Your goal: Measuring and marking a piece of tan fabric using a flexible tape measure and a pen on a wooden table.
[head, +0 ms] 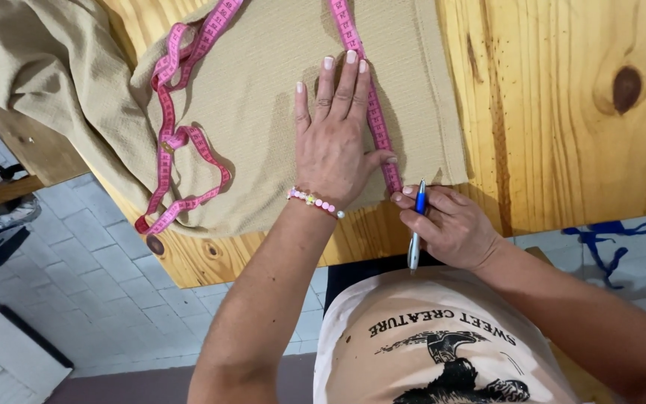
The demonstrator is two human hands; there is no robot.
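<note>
The left hand (334, 142) lies flat and spread wide, palm down, on a beige woven fabric (263, 97) that covers the near part of a pale knotty pine table (562, 112). Its fingers (349, 78) point away from the person, and the thumb side presses against a pink flexible measuring tape (375, 123) that runs in a straight line across the fabric, from the far edge down to the near hem. The rest of that tape loops loosely over the fabric to the left, curling near the table's near-left edge. A bracelet of pale pink and white beads (315, 202) circles the left wrist.

The right hand (450, 224) is closed around a blue and silver ballpoint pen (416, 224), held upright between thumb and fingers. The pen's tip points at the near hem of the fabric, just beside the lower end of the tape; whether it touches the cloth cannot be told.

To the far left the fabric bunches and hangs over the table's edge. Below, a grey tiled floor (99, 284) shows, with a blue cord (607, 239) lying on it at the right.
</note>
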